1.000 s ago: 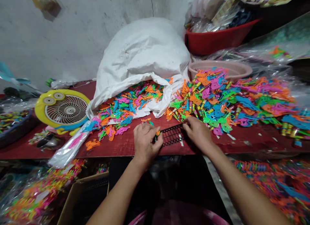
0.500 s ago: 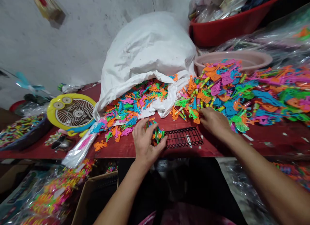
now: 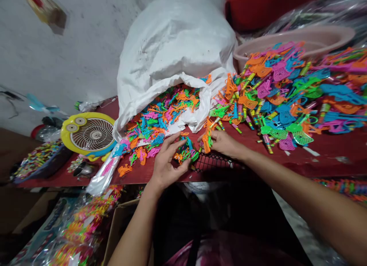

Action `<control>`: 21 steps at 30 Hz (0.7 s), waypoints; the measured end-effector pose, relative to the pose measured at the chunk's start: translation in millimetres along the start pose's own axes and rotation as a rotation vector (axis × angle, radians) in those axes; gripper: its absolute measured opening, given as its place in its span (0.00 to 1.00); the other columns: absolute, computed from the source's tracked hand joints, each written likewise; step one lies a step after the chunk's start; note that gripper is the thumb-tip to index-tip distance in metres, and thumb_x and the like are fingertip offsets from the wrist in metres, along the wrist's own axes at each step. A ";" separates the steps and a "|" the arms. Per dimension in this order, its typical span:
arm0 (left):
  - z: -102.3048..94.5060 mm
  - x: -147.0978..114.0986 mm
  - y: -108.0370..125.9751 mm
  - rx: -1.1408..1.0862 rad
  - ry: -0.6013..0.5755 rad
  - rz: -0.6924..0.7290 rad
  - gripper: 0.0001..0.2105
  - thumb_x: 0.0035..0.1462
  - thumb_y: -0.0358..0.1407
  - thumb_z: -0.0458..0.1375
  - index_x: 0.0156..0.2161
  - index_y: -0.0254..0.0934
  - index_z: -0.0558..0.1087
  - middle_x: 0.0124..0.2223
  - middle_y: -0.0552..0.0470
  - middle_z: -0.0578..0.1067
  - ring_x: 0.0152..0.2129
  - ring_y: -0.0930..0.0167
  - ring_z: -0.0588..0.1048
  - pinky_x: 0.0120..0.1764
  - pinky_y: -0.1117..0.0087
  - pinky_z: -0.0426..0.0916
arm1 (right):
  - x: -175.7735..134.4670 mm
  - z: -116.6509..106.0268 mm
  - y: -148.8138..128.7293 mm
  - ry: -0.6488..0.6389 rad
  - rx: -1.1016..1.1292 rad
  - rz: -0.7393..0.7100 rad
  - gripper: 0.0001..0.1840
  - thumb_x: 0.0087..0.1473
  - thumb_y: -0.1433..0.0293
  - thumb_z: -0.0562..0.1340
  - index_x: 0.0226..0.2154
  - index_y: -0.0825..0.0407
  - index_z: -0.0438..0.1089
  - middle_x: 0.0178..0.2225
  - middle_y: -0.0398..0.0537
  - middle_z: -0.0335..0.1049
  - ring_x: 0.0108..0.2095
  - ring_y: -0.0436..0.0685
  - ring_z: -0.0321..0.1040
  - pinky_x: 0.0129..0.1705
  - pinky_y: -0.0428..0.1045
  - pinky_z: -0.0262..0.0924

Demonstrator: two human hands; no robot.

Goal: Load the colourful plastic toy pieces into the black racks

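On the red table's front part lies a black wire-like plastic rack [image 3: 213,163], partly shaded by my arm. Small coloured plastic toys [image 3: 187,148] stand bunched at its left end. My left hand [image 3: 168,163] curves around that bunch, thumb and fingers apart, at its left side. My right hand [image 3: 225,144] pinches an orange and green plastic toy [image 3: 207,140] just above the rack, right of the bunch. A white sack [image 3: 177,40] lies open behind, with many similar toys [image 3: 160,119] spilling out. A large heap of toys [image 3: 286,90] covers the table to the right.
A yellow cartoon-shaped fan [image 3: 90,135] stands at left, beside a metal cup [image 3: 83,169] and a dark tray of small pieces [image 3: 40,159]. Behind the heap sits a pink basin [image 3: 338,34]. Bagged toys [image 3: 77,235] and a cardboard box [image 3: 114,227] are below the table edge.
My right hand has moved left from the heap to the rack, carrying an orange and green toy. My left hand stays around the bunch. The camera view has shifted.
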State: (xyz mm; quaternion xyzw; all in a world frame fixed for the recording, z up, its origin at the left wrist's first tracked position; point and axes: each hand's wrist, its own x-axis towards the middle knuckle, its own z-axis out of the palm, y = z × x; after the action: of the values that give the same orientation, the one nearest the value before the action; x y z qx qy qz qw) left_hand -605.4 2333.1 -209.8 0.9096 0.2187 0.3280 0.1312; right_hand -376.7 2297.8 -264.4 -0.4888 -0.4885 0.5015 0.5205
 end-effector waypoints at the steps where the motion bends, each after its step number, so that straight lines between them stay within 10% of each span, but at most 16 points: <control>1: -0.8 0.5 -1.2 -0.005 -0.005 0.004 0.23 0.53 0.32 0.62 0.56 0.41 0.68 0.61 0.44 0.66 0.58 0.63 0.66 0.59 0.54 0.64 | 3.5 -0.6 1.9 -0.013 -0.015 -0.008 0.13 0.36 0.71 0.65 0.30 0.54 0.70 0.27 0.41 0.71 0.30 0.51 0.69 0.34 0.47 0.66; 13: -2.5 2.0 -4.9 0.004 -0.033 -0.004 0.23 0.53 0.32 0.61 0.56 0.41 0.68 0.61 0.45 0.66 0.58 0.62 0.66 0.59 0.54 0.63 | 11.6 2.0 9.4 -0.109 -0.107 -0.090 0.12 0.41 0.66 0.67 0.30 0.56 0.73 0.29 0.43 0.74 0.30 0.51 0.69 0.35 0.47 0.64; 21: -3.3 2.4 -5.9 0.010 -0.046 0.010 0.23 0.53 0.32 0.61 0.56 0.41 0.68 0.61 0.44 0.66 0.58 0.62 0.66 0.59 0.55 0.64 | 10.6 7.8 7.8 -0.053 -0.567 -0.235 0.04 0.47 0.76 0.61 0.29 0.57 0.72 0.25 0.41 0.68 0.27 0.49 0.61 0.29 0.44 0.52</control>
State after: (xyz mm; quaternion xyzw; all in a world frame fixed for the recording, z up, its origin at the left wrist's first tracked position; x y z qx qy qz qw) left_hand -607.8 2339.7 -208.3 0.9187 0.2125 0.3067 0.1299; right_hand -384.6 2308.6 -271.7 -0.5415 -0.6756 0.2942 0.4048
